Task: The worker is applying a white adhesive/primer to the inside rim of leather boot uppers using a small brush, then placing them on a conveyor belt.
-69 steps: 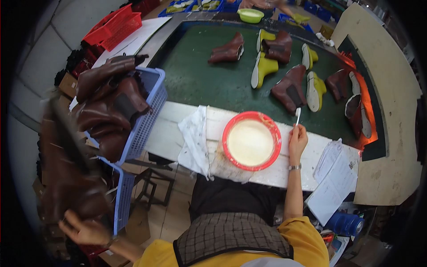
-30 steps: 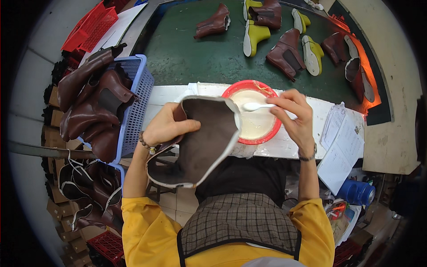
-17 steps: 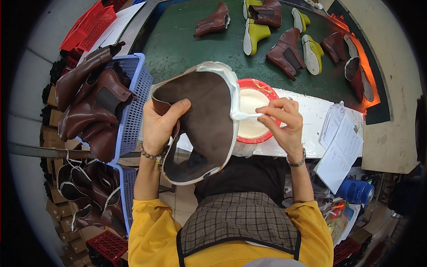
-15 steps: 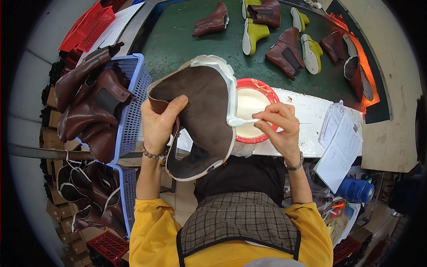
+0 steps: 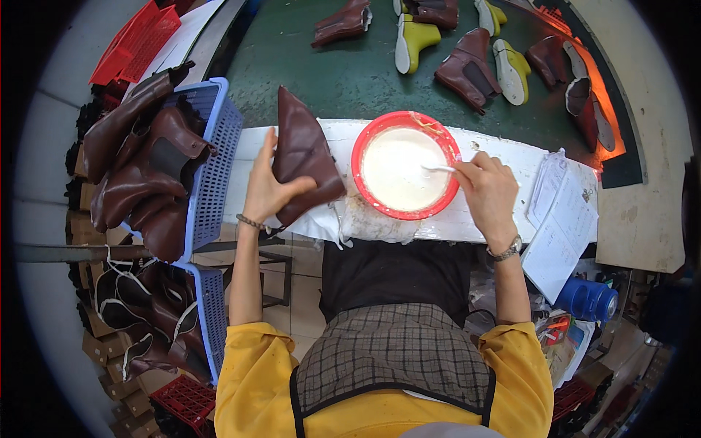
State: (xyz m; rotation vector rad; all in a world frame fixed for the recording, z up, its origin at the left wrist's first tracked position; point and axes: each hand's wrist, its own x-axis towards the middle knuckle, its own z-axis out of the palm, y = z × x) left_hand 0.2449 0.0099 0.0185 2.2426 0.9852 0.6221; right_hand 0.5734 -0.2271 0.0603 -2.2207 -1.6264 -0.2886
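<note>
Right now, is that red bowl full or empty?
Not empty: the red bowl holds creamy white liquid, its surface showing inside the rim; depth cannot be told.

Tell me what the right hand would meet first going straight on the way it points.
The right hand would likely meet the red bowl's right rim first; depth is unclear, so it might instead pass over that rim, above the pale liquid.

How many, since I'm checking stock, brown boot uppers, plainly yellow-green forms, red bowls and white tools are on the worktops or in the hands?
Brown boot uppers: 6, one in the left hand
Yellow-green forms: 4, one barely in view
Red bowl: 1
White tool: 1, in the right hand
Total: 12
</note>
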